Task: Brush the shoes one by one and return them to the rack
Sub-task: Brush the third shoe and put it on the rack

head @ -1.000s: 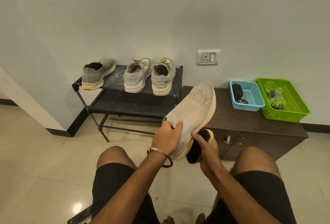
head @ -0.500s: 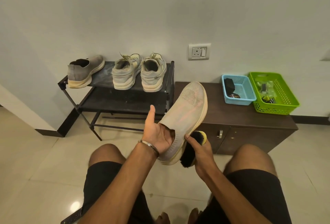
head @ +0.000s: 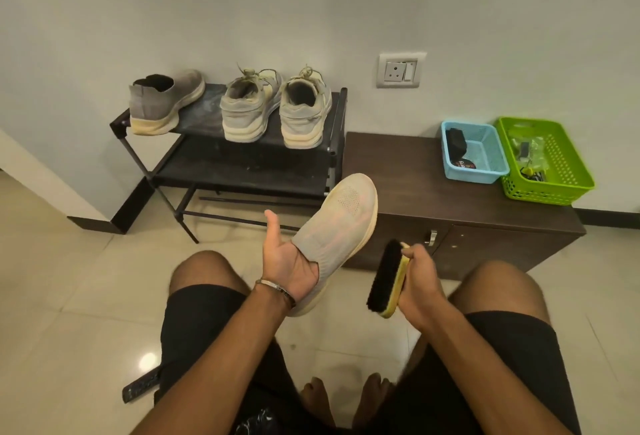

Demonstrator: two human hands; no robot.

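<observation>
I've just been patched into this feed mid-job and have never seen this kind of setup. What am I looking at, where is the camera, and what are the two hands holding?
There is no machine here: a seated person wears one wide-angle camera on the head, looking down at their own arms and knees. The left hand has its fingers tucked inside a pale beige knit slip-on shoe, thumb sticking up. The right hand grips a yellow-backed brush with black bristles, held apart from the shoe. On the black metal shoe rack stand a grey slip-on shoe and a pair of grey lace-up trainers. The dark brown low cabinet beside it carries a small blue plastic basket and a green plastic basket.
</observation>
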